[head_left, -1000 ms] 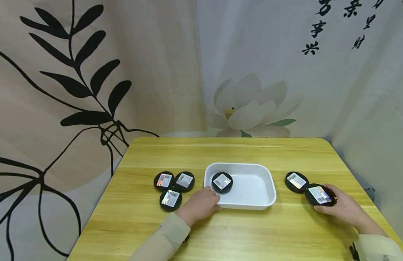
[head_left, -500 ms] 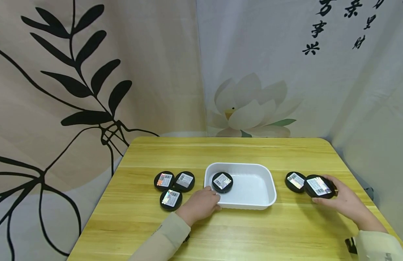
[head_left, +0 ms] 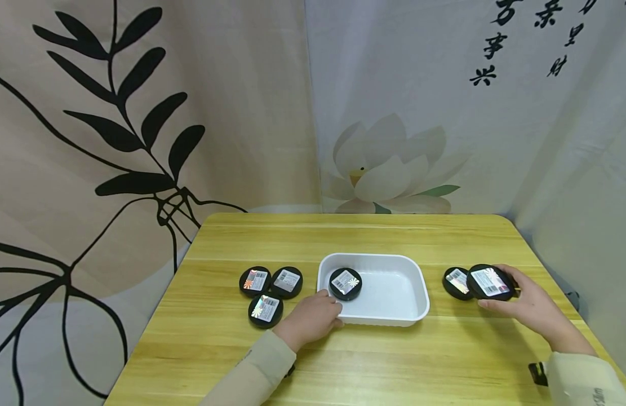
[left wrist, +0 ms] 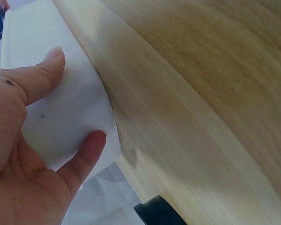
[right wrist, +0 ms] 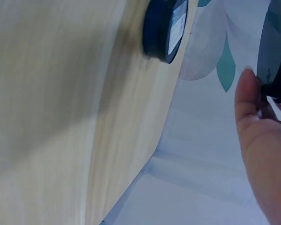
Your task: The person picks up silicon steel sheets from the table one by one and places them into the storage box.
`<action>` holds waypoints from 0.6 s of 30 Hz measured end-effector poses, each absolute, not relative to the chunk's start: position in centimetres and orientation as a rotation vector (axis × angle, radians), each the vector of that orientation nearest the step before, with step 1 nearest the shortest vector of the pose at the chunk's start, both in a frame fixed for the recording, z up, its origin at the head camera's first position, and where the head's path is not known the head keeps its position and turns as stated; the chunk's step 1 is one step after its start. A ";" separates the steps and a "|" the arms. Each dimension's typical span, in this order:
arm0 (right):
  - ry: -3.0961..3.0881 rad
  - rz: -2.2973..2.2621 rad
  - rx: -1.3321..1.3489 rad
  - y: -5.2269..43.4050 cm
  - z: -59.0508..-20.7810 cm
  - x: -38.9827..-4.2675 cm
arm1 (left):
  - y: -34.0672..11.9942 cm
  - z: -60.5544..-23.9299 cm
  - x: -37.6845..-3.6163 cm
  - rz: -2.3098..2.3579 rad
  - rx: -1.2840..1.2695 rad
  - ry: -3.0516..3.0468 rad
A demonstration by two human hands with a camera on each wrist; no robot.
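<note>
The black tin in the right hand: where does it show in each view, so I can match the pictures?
Head: held black tin at right, lifted above the table in the right hand, overlapping a second tin.
Left wrist: not in it; only the white tray under the left hand.
Right wrist: held black tin at the upper right edge, cropped.
Shared landmark: the yellow wooden table.

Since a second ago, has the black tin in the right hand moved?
Yes. The right hand has lifted the held tin up and left, toward the white tray; it now overlaps the lying tin beside it.
</note>
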State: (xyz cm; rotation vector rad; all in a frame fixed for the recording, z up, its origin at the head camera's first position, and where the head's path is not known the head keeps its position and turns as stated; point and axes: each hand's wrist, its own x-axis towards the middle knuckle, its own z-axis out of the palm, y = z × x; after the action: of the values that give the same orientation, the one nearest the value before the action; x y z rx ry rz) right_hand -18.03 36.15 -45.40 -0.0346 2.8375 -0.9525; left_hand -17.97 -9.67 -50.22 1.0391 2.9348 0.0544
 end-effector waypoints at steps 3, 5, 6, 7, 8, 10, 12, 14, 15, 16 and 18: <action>2.844 -0.973 -0.026 35.8 -45.1 -18.2 | -9.6 -50.3 -18.0 0.050 1.040 2.936; 2.848 -0.987 -0.023 35.5 -44.9 -18.3 | -9.6 -50.3 -18.0 0.050 1.038 2.935; 2.849 -0.996 -0.026 35.3 -44.8 -18.4 | -9.6 -50.3 -18.0 0.052 1.037 2.934; 2.853 -1.000 -0.029 35.2 -44.7 -18.4 | -9.6 -50.3 -18.1 0.053 1.036 2.933; 2.852 -1.009 -0.034 35.0 -44.6 -18.4 | -9.6 -50.3 -18.1 0.054 1.035 2.933; 2.855 -1.020 -0.045 34.7 -44.4 -18.5 | -9.6 -50.4 -18.1 0.057 1.034 2.933; 2.859 -1.026 -0.056 34.4 -44.2 -18.6 | -9.6 -50.4 -18.1 0.057 1.036 2.934; 2.869 -1.029 -0.070 34.2 -44.1 -18.6 | -9.6 -50.3 -18.1 0.056 1.039 2.934; 2.875 -1.028 -0.077 34.1 -44.1 -18.7 | -9.6 -50.3 -18.1 0.057 1.040 2.934; 2.880 -1.027 -0.085 34.0 -44.1 -18.7 | -9.6 -50.3 -18.1 0.058 1.042 2.935; 2.893 -1.021 -0.095 33.7 -44.1 -18.9 | -9.7 -50.3 -18.1 0.057 1.046 2.935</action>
State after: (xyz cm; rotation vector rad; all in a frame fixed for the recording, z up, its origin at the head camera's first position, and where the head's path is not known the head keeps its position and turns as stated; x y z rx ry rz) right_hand -18.90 33.72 -44.07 -0.0946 2.8929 -1.0212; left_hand -18.06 -9.66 -50.30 1.0457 2.9352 0.0566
